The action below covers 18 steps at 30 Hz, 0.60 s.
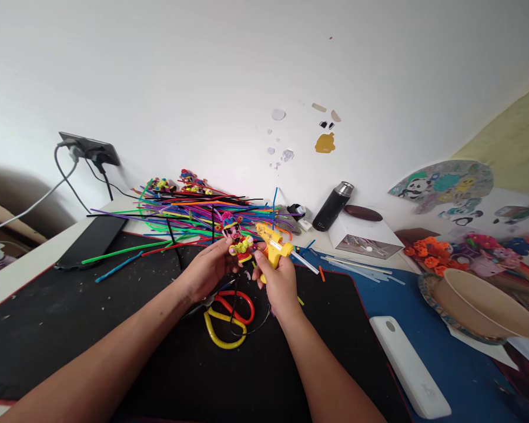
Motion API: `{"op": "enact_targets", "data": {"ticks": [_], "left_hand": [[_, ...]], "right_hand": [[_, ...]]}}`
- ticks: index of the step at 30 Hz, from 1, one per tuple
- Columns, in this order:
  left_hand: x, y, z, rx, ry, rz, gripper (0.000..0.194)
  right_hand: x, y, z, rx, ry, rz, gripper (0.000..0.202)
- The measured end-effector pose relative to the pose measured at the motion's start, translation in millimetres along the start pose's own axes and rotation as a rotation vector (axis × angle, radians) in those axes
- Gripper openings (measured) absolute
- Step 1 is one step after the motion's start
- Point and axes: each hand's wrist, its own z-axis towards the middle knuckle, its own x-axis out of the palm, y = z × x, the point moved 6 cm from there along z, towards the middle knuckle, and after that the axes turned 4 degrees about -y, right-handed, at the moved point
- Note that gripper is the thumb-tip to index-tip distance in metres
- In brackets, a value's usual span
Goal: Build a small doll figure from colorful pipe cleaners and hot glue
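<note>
My left hand (210,267) is closed round a small pipe-cleaner figure (241,244), pink, yellow, blue and red, held upright above the black mat. In my right hand (280,279) is a yellow hot glue gun (272,244), a clear glue stick (306,261) jutting from its rear. The gun's nozzle end points left, close to the figure; whether they touch I cannot tell. Beneath my hands lie scissors with one red and one yellow handle loop (224,329), their blades partly hidden by my left hand.
Behind my hands lies a heap of coloured pipe cleaners (194,214) with more small figures (194,179). To the right are a black thermos (332,207), a white box (365,238), loose glue sticks (361,267), a white oblong device (409,367) and a beige bowl (489,305). A power strip (90,147) hangs at left.
</note>
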Motion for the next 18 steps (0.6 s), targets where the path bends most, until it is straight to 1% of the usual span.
{"op": "enact_targets", "data": {"ticks": [4,7,10,14,18], "left_hand": [[-3.1,-2.8,1.6,0.041,-0.028,-0.008,0.036],[-4.9,-5.0,1.8,0.081,-0.058,-0.003,0.043],[-5.5,-6.7,1.2,0.121,-0.076,-0.004,0.042],[-2.1,-8.3,-0.2,0.17,-0.049,-0.004,0.038],[1.4,-7.5,-1.7,0.182,-0.024,-0.004,0.037]], "right_hand": [[-0.3,2.5,-0.8,0.018,-0.027,0.021,0.056],[1.0,2.0,-1.6,0.023,-0.02,0.037,0.056],[2.4,-0.2,-2.0,0.02,-0.004,0.041,0.055],[3.9,-2.3,-2.9,0.011,0.011,0.028,0.055],[6.1,-5.1,-5.0,0.004,0.025,-0.005,0.054]]}}
